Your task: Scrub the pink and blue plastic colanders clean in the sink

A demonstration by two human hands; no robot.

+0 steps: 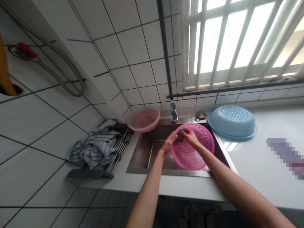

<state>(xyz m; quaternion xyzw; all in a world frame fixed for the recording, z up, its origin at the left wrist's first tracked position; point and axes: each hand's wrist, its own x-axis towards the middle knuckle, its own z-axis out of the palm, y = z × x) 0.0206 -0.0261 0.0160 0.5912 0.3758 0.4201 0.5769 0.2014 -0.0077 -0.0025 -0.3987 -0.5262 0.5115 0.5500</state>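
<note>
A pink plastic colander (206,139) is held tilted over the steel sink (140,155), its perforated inside facing me. My left hand (169,143) is closed on the colander's left rim. Inside that same rim, my right hand (190,136) pinches a small grey cloth (180,136) against the pink plastic. The cloth lies between the two hands, and its exact kind is hard to make out. Behind the colander stands the chrome faucet (174,112); no running water can be made out.
A pink basin (144,120) rests at the sink's back left corner. Left of it, a striped cloth (95,147) lies heaped on a metal rack (118,145). An upturned blue basket (231,122) sits on the right counter (251,171). A drain strainer (201,115) lies beside the faucet.
</note>
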